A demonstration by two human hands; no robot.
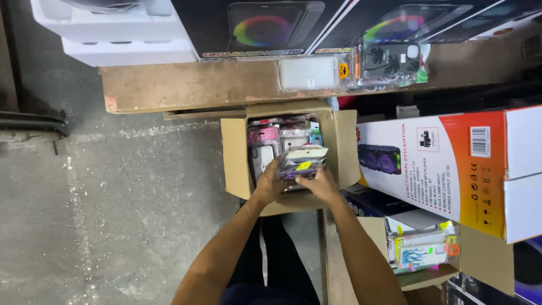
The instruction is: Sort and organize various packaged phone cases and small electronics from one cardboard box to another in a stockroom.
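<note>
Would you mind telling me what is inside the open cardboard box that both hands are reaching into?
The cardboard box holds packaged phone cases. The left hand and right hand grip a stack of them, hiding whatever lies beneath.

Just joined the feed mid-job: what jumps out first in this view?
At centre, the left hand and right hand grip a stack of packaged phone cases over an open cardboard box crammed with more. To the right lies a big white-and-orange speaker carton, and more packaged cases rest on the wooden shelf above.
</note>
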